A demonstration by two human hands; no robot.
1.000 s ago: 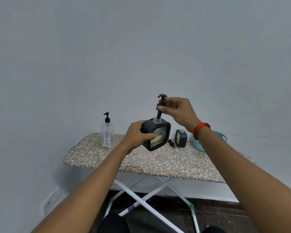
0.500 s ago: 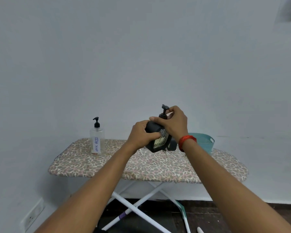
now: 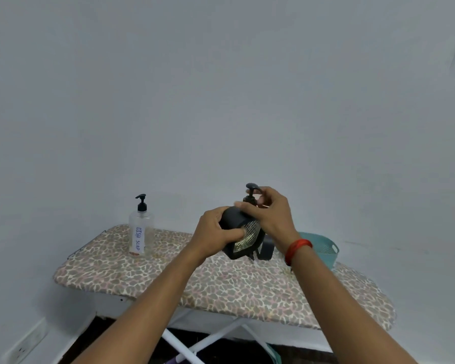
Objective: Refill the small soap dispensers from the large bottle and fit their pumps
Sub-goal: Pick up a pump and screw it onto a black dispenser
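Note:
My left hand (image 3: 216, 232) grips the body of a small black square soap dispenser (image 3: 243, 236) with a textured clear window, held tilted above the board. My right hand (image 3: 269, 215) is curled around the collar of its black pump (image 3: 251, 191), whose head sticks up above my fingers. A second small black dispenser (image 3: 265, 248) stands on the board behind, mostly hidden by the first one and my right wrist. The large clear bottle (image 3: 140, 229), labelled DISH SOAP and topped with a black pump, stands upright at the board's far left.
Everything rests on an ironing board (image 3: 168, 274) with a leopard-print cover and white crossed legs. A teal plastic basket (image 3: 322, 249) sits at the back right. A plain wall stands behind, and a wall socket (image 3: 24, 346) is at lower left.
The pump, held raised with its tube showing a second ago, now sits down in the dispenser's neck. My right hand has dropped onto the collar and shifted its grip. The view has tilted down.

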